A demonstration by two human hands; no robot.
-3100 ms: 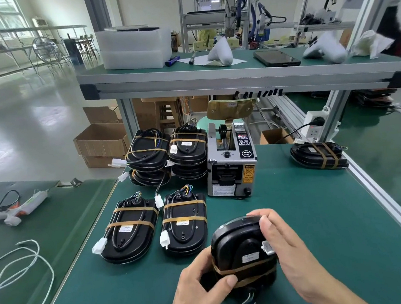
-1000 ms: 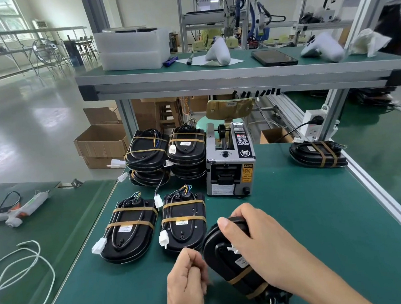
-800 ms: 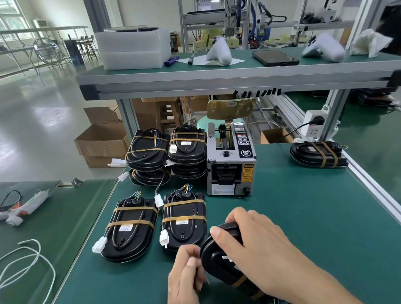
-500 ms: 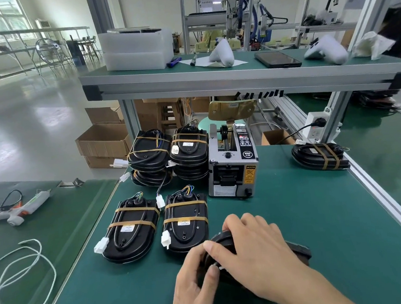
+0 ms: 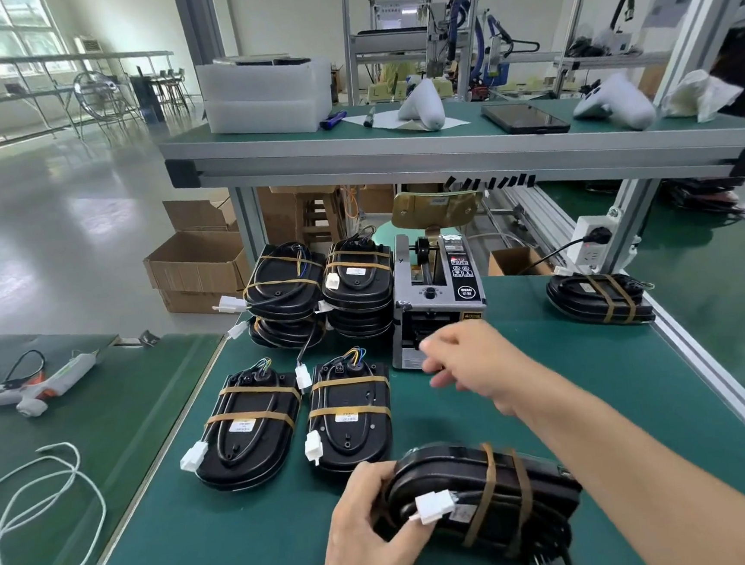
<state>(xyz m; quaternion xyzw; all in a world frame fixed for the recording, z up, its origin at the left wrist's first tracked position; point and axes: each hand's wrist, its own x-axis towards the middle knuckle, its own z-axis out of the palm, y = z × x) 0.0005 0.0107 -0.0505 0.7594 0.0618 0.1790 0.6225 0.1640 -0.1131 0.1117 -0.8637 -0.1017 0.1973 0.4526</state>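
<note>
1. While the left hand (image 5: 366, 535) grips the black unit (image 5: 479, 493) by its left end, the unit lies crosswise at the table's (image 5: 249, 541) near edge.
2. The right hand (image 5: 477, 363), loose and empty, hovers at the tape dispenser (image 5: 438, 285), beyond the unit.

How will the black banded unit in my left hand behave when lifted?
The black unit looks like rigid plastic, so probably stays stiff. Its white connector on loose wires may flop or snag. The brown bands likely keep its cable bundled.

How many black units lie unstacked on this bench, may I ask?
4: one unit in the left hand, two flat beyond it, one far right; stacks may hide others.
</note>
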